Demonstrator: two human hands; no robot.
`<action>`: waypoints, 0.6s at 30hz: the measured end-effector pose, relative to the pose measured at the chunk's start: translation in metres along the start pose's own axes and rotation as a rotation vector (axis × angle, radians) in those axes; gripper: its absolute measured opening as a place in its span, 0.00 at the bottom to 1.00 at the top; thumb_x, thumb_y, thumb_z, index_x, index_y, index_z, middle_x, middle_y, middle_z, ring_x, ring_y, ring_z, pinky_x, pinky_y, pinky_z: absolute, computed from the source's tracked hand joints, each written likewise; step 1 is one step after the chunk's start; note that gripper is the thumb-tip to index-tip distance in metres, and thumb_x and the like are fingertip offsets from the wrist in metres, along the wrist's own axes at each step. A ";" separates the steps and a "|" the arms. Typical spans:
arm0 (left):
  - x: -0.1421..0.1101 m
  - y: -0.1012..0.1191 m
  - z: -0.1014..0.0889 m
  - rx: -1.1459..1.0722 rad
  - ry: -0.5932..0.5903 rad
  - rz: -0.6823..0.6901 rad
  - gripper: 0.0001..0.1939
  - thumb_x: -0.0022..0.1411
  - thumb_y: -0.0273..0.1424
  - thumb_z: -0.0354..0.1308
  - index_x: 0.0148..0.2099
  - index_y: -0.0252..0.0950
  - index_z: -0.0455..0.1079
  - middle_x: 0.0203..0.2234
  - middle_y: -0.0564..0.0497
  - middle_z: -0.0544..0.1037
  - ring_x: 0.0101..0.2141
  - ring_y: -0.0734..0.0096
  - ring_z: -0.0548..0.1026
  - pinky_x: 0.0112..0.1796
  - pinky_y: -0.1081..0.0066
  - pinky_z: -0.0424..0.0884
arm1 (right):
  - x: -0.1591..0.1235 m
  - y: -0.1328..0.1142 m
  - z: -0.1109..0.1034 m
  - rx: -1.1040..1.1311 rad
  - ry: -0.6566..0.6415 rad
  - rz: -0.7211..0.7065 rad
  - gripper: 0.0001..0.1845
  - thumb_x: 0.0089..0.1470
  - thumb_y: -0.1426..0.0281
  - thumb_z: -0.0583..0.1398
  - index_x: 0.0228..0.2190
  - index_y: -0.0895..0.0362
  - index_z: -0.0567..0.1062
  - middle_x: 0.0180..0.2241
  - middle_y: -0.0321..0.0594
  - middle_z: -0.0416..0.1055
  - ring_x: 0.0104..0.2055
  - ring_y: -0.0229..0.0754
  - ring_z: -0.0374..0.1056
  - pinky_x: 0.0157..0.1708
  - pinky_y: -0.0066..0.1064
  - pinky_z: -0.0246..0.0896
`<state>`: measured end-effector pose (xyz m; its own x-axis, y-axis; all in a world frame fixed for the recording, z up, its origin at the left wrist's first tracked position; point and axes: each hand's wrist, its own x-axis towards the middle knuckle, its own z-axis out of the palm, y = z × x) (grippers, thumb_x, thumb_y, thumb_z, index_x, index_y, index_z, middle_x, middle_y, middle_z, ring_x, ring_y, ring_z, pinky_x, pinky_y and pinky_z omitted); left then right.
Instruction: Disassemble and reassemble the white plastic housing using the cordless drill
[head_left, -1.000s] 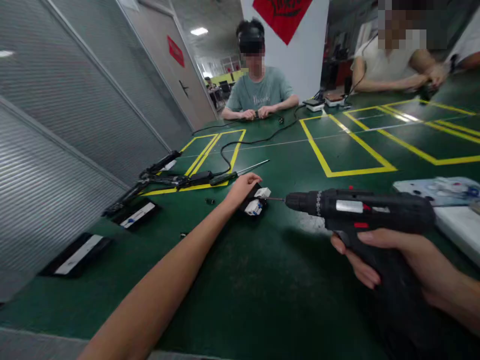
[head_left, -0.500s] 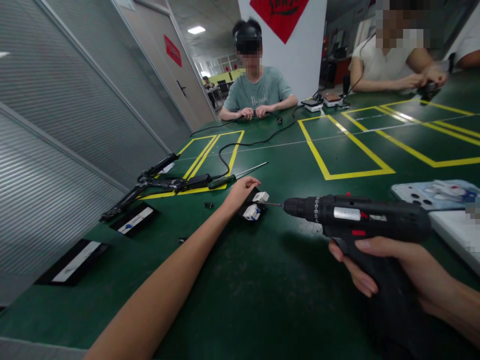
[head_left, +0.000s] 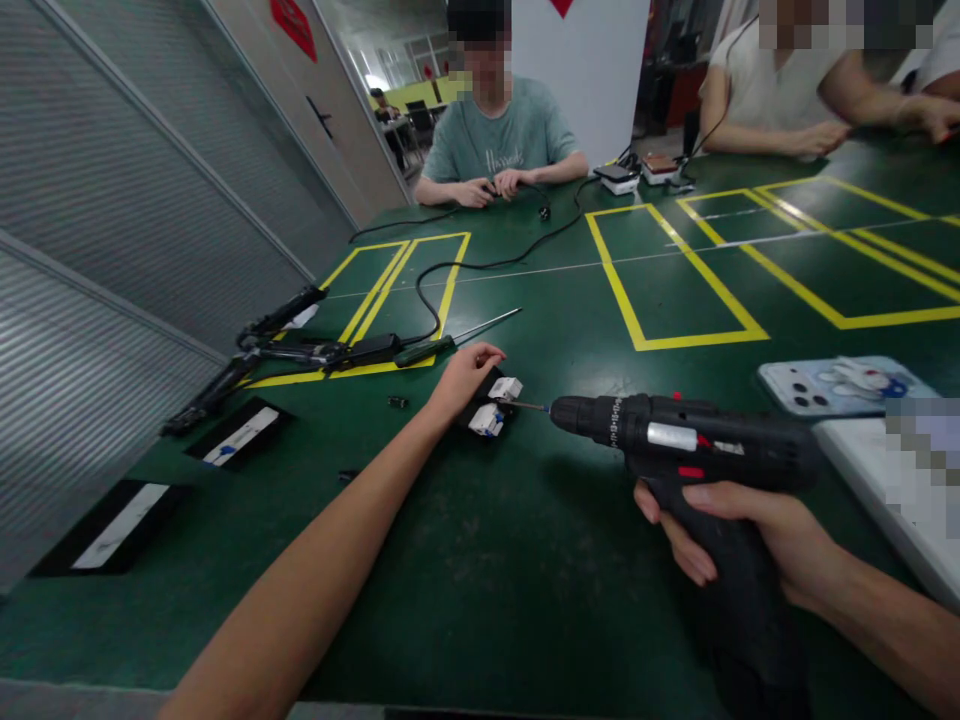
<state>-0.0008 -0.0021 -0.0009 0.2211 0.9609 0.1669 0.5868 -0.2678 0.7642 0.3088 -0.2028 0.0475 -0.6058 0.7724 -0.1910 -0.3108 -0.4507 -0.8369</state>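
My right hand (head_left: 720, 530) is wrapped round the grip of a black cordless drill (head_left: 720, 440). The drill lies level, and its long bit (head_left: 525, 405) points left. The bit's end reaches a small black block with white parts (head_left: 491, 420) and some blue on it. On the far side of that block, my left hand (head_left: 469, 375) grips it against the green table; part of the fingers is hidden behind it. A green-handled screwdriver (head_left: 427, 350) lies just beyond my left hand. Small black pieces (head_left: 397, 401) rest left of my forearm.
Black folding arms (head_left: 247, 350) with a cable (head_left: 427, 290) lie at the left. Two black pieces with white strips (head_left: 244, 437) sit nearer. A phone (head_left: 840, 385) and a white box (head_left: 862, 460) stand right of the drill. Two people (head_left: 495, 140) sit across the table (head_left: 525, 600).
The whole view has shifted, so the scene sits a little further left and up. Both hands keep their holds on the drill and the block. The co-worker at right has moved a hand rightward.
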 end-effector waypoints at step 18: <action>-0.001 0.000 0.001 0.039 -0.003 -0.040 0.13 0.60 0.37 0.51 0.40 0.34 0.72 0.31 0.50 0.76 0.30 0.71 0.71 0.32 0.73 0.66 | -0.001 -0.001 -0.004 -0.023 -0.002 0.010 0.18 0.62 0.65 0.51 0.40 0.68 0.71 0.21 0.46 0.65 0.22 0.41 0.59 0.24 0.29 0.51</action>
<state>-0.0003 -0.0030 -0.0011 0.1996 0.9705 0.1350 0.6250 -0.2322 0.7453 0.3123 -0.2011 0.0461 -0.6102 0.7669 -0.1988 -0.2877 -0.4483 -0.8463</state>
